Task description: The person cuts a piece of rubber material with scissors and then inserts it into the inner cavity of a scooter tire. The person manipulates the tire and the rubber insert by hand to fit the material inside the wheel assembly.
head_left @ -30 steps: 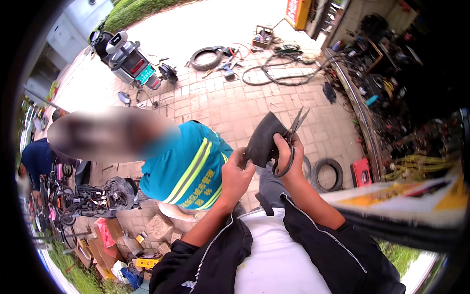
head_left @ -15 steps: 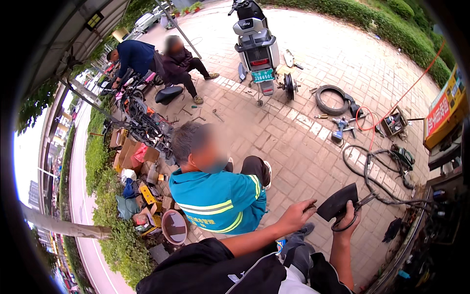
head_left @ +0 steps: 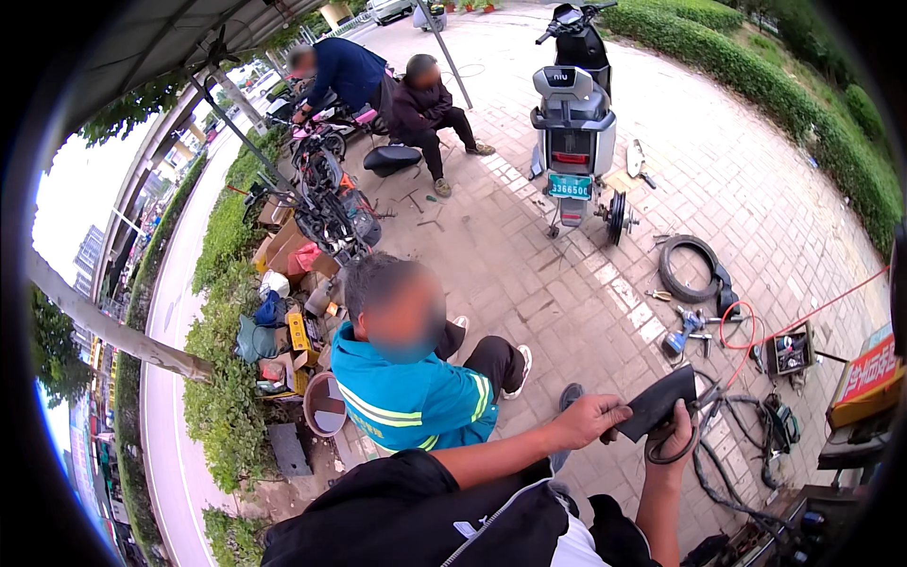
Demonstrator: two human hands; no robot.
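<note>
A curved piece of black rubber (head_left: 663, 401) is held up in front of me, between both hands. My left hand (head_left: 588, 421) pinches its left end between thumb and fingers. On the other side, my right hand (head_left: 673, 438) is closed on its lower right edge. The same hand has the scissors (head_left: 658, 459), with a dark handle loop showing around the fingers. Their blades are mostly hidden behind the rubber and the hand.
A person in a teal jacket (head_left: 416, 383) sits close on my left. Ahead stands a scooter (head_left: 573, 128) with a wheel off. A tire (head_left: 673, 267), a blue power drill (head_left: 678, 338), a toolbox (head_left: 790, 354) and hoses (head_left: 723, 463) lie on the paving to the right.
My left hand has moved right and taken hold of the rubber's left end. The view has swung left, so the surroundings sit farther right.
</note>
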